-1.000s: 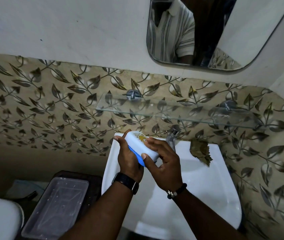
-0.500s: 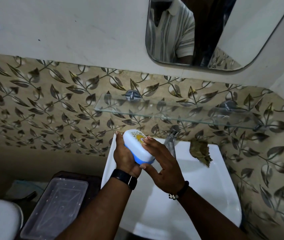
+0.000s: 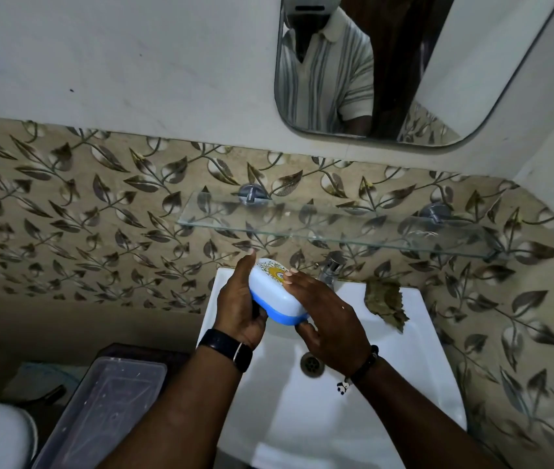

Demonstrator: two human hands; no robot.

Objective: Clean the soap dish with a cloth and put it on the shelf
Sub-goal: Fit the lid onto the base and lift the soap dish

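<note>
White-and-blue plastic soap dish (image 3: 277, 292), centre frame above the sink (image 3: 404, 367): my left hand (image 3: 240, 308) is gripping it, my right hand (image 3: 328, 319) is pressing flat-open fingers (image 3: 290, 277) on its lid. Cloth (image 3: 385, 299) is lying unused at right. Wiping judged pending; next I am needing that cloth, then the glass shelf (image 3: 336, 228).

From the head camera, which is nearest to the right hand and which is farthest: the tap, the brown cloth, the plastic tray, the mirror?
Measured from the right hand:
1. Tap: just beyond the fingers, at the back of the sink.
2. Brown cloth: to the right, on the sink's rim.
3. Plastic tray: far left, below the sink.
4. Mirror: high on the wall.
Tray and mirror are too close to call.
</note>
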